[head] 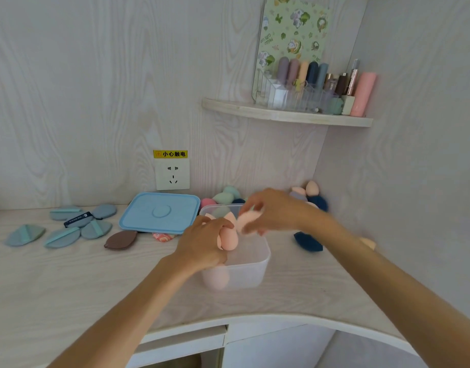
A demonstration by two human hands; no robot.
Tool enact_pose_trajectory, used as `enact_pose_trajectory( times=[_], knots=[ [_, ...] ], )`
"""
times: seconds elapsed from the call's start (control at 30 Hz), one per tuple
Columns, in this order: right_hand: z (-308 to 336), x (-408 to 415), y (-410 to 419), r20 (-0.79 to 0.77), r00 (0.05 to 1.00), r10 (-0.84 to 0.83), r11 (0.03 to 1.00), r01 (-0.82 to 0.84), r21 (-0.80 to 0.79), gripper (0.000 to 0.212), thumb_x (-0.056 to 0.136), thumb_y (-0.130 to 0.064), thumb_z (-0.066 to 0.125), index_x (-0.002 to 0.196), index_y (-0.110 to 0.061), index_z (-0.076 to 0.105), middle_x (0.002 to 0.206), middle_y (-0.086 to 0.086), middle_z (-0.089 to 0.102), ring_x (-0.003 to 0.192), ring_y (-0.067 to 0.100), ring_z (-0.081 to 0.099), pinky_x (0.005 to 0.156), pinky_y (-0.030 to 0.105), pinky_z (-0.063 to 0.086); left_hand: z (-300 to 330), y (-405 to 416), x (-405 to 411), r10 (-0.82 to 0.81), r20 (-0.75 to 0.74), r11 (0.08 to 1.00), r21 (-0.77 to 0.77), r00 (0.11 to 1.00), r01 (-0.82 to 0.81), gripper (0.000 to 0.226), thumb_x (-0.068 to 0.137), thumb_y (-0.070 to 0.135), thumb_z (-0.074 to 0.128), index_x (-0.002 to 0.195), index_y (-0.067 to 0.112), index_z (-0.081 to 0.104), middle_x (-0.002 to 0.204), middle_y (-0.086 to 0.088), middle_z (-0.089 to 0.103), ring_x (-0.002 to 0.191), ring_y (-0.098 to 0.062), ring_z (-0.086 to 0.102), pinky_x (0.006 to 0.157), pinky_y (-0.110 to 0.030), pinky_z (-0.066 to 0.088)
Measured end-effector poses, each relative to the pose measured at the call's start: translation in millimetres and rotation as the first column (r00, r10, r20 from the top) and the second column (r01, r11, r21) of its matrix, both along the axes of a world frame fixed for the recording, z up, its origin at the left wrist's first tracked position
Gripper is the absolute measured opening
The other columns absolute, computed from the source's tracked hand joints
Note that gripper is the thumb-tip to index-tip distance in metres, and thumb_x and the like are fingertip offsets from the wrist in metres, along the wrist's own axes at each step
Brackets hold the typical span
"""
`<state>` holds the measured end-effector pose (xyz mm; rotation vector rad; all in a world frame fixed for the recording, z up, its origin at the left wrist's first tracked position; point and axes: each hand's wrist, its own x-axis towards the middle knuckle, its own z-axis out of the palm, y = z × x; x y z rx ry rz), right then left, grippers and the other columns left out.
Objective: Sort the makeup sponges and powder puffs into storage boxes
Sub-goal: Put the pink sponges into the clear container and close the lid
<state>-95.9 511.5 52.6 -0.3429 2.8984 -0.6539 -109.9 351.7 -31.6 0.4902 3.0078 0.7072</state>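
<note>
A translucent storage box (251,272) stands mid-desk with a peach sponge (218,280) inside at its near left corner. My left hand (204,244) grips peach makeup sponges (228,241) over the box. My right hand (272,208), blurred, holds another peach sponge (248,220) above the box's far side. Loose sponges in teal, pink and navy (224,196) lie behind the box, with more in the corner (312,191). A navy sponge (308,241) lies right of the box. Several grey-blue powder puffs (77,225) and a brown one (121,239) lie at left.
The box's blue lid (161,212) lies flat beside the box, partly over a pink patterned puff (163,237). A wall socket (172,174) sits behind it. A corner shelf (286,114) above holds an organiser with cosmetics. The desk's curved front edge (281,318) runs below.
</note>
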Motion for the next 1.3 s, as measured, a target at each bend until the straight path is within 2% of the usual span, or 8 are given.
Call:
enact_pose_trajectory(
  times=[0.2, 0.4, 0.53, 0.97, 1.07, 1.17, 1.23, 1.3],
  knots=[
    [-31.3, -8.7, -34.2, 0.030, 0.999, -0.023, 0.963, 0.015, 0.271, 0.035, 0.072, -0.016, 0.076, 0.103, -0.004, 0.068, 0.057, -0.006, 0.055, 0.064, 0.011, 0.055, 0.053, 0.019, 0.038, -2.1, 4.8, -2.1, 0.007, -0.015, 0.997, -0.071, 1.000, -0.008, 0.061, 0.075, 0.039, 0.065, 0.131, 0.036, 0.041, 0.127, 0.008, 0.053, 0.130, -0.017, 0.032, 0.099, -0.031, 0.038],
    [-34.7, -12.6, -26.3, 0.136, 0.990, -0.038, 0.964, 0.001, 0.266, 0.042, 0.073, -0.016, 0.076, 0.113, -0.010, 0.066, 0.104, 0.003, 0.069, 0.085, 0.014, 0.055, 0.068, 0.022, 0.043, -1.2, 3.6, -3.5, -0.007, -0.010, 0.997, -0.072, 1.000, 0.006, 0.070, 0.075, 0.047, 0.068, 0.136, 0.034, 0.038, 0.135, 0.007, 0.050, 0.134, -0.018, 0.029, 0.102, -0.030, 0.032],
    [-42.9, -13.5, -26.4, 0.075, 0.995, -0.062, 0.957, 0.039, 0.287, 0.032, 0.076, -0.016, 0.074, 0.106, -0.006, 0.066, 0.099, 0.007, 0.069, 0.081, 0.016, 0.055, 0.056, 0.020, 0.038, 1.7, 5.4, 1.0, -0.020, -0.015, 0.998, -0.065, 1.000, 0.019, 0.070, 0.075, 0.050, 0.067, 0.136, 0.031, 0.039, 0.134, 0.005, 0.049, 0.132, -0.019, 0.033, 0.102, -0.030, 0.034],
    [-44.9, -12.7, -24.6, 0.041, 0.994, -0.105, 0.991, 0.101, 0.092, 0.062, 0.068, -0.022, 0.082, 0.120, -0.013, 0.051, 0.098, -0.004, 0.051, 0.089, 0.013, 0.049, 0.060, 0.016, 0.034, 1.1, 2.7, 5.2, 0.024, -0.113, 1.000, 0.002, 0.993, -0.024, 0.037, 0.087, 0.037, 0.052, 0.122, 0.027, 0.054, 0.132, 0.005, 0.048, 0.118, -0.021, 0.042, 0.095, -0.033, 0.036],
    [-36.2, -12.0, -18.9, 0.147, 0.987, -0.067, 0.995, 0.055, 0.088, 0.058, 0.072, -0.017, 0.079, 0.123, -0.013, 0.050, 0.109, 0.003, 0.064, 0.101, 0.018, 0.058, 0.076, 0.021, 0.045, 1.2, 2.9, 3.4, 0.006, -0.115, 0.998, -0.065, 0.993, -0.014, 0.031, 0.091, 0.032, 0.045, 0.119, 0.027, 0.057, 0.133, 0.002, 0.046, 0.117, -0.022, 0.042, 0.094, -0.034, 0.038],
    [-17.5, -17.7, 6.8, 0.284, 0.958, -0.035, 0.964, 0.107, -0.243, 0.038, 0.080, -0.005, 0.071, 0.115, -0.012, 0.058, 0.107, 0.012, 0.070, 0.094, 0.021, 0.069, 0.081, 0.027, 0.055, 0.8, 2.9, 2.0, -0.002, -0.105, 0.998, -0.066, 0.995, -0.005, 0.029, 0.091, 0.031, 0.047, 0.117, 0.031, 0.060, 0.135, 0.005, 0.045, 0.119, -0.023, 0.041, 0.097, -0.035, 0.039],
    [-11.6, -32.2, 35.8, 0.141, 0.966, -0.219, 0.894, 0.256, -0.368, 0.023, 0.084, -0.004, 0.065, 0.104, -0.015, 0.064, 0.102, 0.011, 0.070, 0.082, 0.017, 0.069, 0.063, 0.020, 0.052, -0.6, 3.1, 0.6, -0.008, -0.102, 0.998, -0.057, 0.995, 0.002, 0.028, 0.091, 0.030, 0.048, 0.116, 0.033, 0.061, 0.135, 0.007, 0.045, 0.118, -0.023, 0.040, 0.097, -0.034, 0.038],
    [-21.0, -52.8, 72.4, -0.174, 0.859, -0.482, 0.869, 0.443, -0.221, 0.018, 0.087, -0.008, 0.058, 0.102, -0.017, 0.065, 0.107, 0.008, 0.066, 0.094, 0.021, 0.064, 0.067, 0.023, 0.045, -2.2, 3.1, -0.4, -0.013, -0.107, 0.998, -0.057, 0.994, 0.007, 0.028, 0.091, 0.028, 0.049, 0.115, 0.034, 0.062, 0.134, 0.008, 0.045, 0.117, -0.022, 0.040, 0.095, -0.032, 0.037]
  ],
)
